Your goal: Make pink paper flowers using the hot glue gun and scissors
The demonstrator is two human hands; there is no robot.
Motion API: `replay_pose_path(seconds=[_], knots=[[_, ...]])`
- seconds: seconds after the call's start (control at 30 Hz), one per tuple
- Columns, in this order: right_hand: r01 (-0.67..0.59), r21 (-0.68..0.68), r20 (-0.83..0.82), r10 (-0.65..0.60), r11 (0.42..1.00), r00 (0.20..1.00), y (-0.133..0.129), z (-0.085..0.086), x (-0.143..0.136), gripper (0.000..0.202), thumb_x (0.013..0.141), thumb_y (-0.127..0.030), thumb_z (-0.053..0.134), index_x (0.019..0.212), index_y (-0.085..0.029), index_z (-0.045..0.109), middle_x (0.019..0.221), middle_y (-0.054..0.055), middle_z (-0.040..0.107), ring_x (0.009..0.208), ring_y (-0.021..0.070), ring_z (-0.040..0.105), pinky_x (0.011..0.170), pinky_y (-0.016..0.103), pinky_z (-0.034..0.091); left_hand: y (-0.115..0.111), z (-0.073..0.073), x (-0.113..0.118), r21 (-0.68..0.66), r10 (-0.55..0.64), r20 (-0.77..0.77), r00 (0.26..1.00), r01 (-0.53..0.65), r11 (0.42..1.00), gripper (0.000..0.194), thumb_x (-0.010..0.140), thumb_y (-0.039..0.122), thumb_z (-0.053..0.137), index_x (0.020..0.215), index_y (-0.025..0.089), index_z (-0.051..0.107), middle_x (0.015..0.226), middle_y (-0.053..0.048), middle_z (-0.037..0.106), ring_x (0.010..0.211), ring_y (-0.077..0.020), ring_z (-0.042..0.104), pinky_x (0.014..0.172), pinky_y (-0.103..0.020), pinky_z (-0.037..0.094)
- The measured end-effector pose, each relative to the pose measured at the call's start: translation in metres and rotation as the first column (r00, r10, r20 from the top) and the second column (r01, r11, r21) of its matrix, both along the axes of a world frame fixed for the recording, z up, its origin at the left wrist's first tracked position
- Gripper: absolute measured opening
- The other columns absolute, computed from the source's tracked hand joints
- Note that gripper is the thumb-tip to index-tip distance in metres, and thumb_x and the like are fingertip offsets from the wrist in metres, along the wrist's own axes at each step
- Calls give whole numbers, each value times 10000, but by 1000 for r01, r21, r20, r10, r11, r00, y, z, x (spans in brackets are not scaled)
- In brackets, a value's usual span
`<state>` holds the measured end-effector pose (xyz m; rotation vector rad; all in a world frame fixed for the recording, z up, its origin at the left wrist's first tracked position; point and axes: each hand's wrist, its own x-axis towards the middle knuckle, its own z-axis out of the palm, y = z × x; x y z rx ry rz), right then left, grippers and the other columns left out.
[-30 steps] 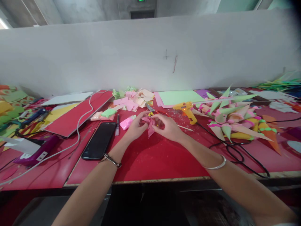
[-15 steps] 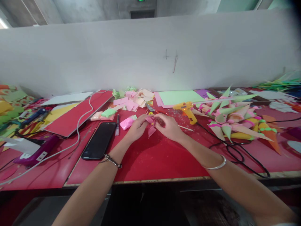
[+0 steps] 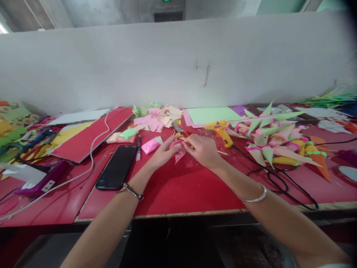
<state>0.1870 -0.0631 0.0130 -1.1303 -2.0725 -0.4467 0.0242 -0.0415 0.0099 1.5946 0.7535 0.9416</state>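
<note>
A small rolled pink paper piece (image 3: 180, 153) is held between both hands over the red table. My left hand (image 3: 164, 153) grips its left side, thumb and fingers closed on it. From the right, my right hand (image 3: 203, 150) pinches its upper edge with bent fingers. Just left of my left hand lies a bright pink packet (image 3: 151, 145). Scissors (image 3: 178, 128) with red handles lie behind the hands, partly hidden. A yellow glue gun (image 3: 222, 132) rests to the right of my right hand.
A black phone (image 3: 116, 166) and a pen (image 3: 138, 148) lie at left, near a red board (image 3: 93, 134). Pink paper scraps (image 3: 154, 121) and green sheets (image 3: 212, 115) are at the back. Paper cones (image 3: 269, 139) and a black cable (image 3: 297, 182) lie at right.
The pink paper has turned, so its rolled loops show more. My right hand has shifted slightly, its fingers more bent over the paper.
</note>
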Motion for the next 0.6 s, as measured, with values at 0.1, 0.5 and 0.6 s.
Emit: replay_pose_path(seconds=[0.1, 0.5, 0.6], knots=[[-36, -20, -16, 36, 999, 999, -1, -1, -2, 165, 836, -244, 410, 766, -185, 547, 702, 24, 615, 625, 117, 535, 533, 230, 314, 3, 0, 0, 26, 61, -13, 998, -60, 998, 325, 767, 283, 490, 1072, 169, 491, 901, -37, 575, 757, -99, 544, 729, -254, 460], [-4, -161, -202, -29, 987, 979, 2, -1, -1, 98, 776, -229, 453, 721, -188, 523, 655, -9, 576, 541, 93, 483, 516, 216, 305, 8, -2, 0, 29, 99, 60, 993, -101, 995, 357, 703, 243, 578, 1038, 159, 490, 789, -13, 592, 719, -96, 554, 722, -258, 445], [6, -176, -233, -48, 984, 971, 4, -2, 1, 84, 764, -227, 462, 715, -191, 520, 639, -11, 565, 529, 95, 473, 515, 218, 306, 13, -7, -1, 39, 86, 89, 992, -90, 995, 297, 701, 273, 582, 965, 151, 519, 794, -14, 595, 735, -102, 557, 733, -267, 446]])
